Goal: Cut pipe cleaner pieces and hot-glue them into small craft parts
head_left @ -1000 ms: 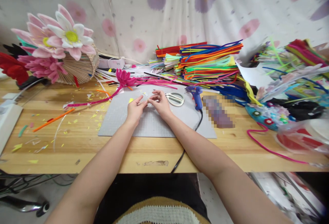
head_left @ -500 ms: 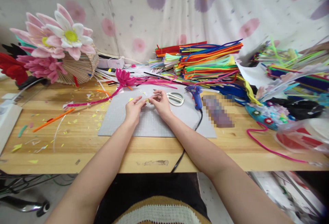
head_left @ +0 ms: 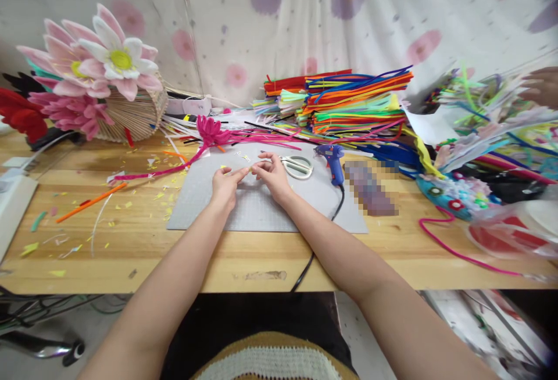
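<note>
My left hand and my right hand meet over the grey cutting mat, fingertips pinched together around a tiny yellowish piece that is too small to name. White-handled scissors lie just right of my right hand. A blue glue gun stands beyond them, its black cord running off the table's front edge. A pink pipe-cleaner flower with a long stem lies behind the mat to the left.
Stacks of coloured pipe cleaners fill the back centre and right. A basket with big pink and white fabric flowers sits at back left. Yellow scraps and an orange pipe cleaner litter the wooden table. Another person's hand shows at far right.
My fingertips have stayed pinched together over the mat, shifting slightly as they work the small piece. The pipe cleaners at far right have been moved about by another person's hand.
</note>
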`<action>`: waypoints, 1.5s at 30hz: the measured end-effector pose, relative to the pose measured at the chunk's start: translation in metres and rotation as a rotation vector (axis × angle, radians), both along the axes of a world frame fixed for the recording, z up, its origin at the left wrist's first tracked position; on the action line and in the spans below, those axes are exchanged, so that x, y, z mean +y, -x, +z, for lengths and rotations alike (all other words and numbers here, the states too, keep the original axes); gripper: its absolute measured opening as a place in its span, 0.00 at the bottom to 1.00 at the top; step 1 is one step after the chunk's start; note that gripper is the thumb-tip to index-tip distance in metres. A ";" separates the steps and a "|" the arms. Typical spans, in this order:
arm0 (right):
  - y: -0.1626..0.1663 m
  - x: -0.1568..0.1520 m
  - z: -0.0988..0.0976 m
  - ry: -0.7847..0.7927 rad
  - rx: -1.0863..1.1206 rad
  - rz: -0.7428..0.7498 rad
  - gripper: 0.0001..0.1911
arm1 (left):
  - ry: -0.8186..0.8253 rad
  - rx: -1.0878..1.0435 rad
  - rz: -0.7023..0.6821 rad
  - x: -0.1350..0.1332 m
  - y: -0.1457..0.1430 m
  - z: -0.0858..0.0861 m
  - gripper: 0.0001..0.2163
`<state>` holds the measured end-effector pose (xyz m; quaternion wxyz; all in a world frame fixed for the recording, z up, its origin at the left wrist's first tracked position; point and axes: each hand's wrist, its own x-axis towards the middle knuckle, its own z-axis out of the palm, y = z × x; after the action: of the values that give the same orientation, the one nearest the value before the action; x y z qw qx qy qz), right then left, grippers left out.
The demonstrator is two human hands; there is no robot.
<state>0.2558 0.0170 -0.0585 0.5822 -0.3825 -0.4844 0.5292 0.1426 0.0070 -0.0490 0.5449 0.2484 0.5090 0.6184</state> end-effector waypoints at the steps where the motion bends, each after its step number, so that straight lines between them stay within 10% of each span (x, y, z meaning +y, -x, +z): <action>1: 0.000 0.000 0.000 0.005 0.007 0.005 0.20 | 0.007 -0.015 -0.001 0.000 0.000 0.001 0.21; 12: 0.001 -0.002 -0.004 0.012 -0.003 0.247 0.25 | -0.056 -0.184 -0.129 -0.003 -0.002 0.008 0.21; 45: -0.003 -0.002 -0.002 0.087 0.008 0.167 0.26 | -0.089 -0.118 -0.183 -0.003 0.001 0.010 0.12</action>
<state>0.2583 0.0154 -0.0607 0.5210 -0.3637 -0.4887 0.5979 0.1413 0.0035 -0.0391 0.6166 0.2809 0.4232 0.6015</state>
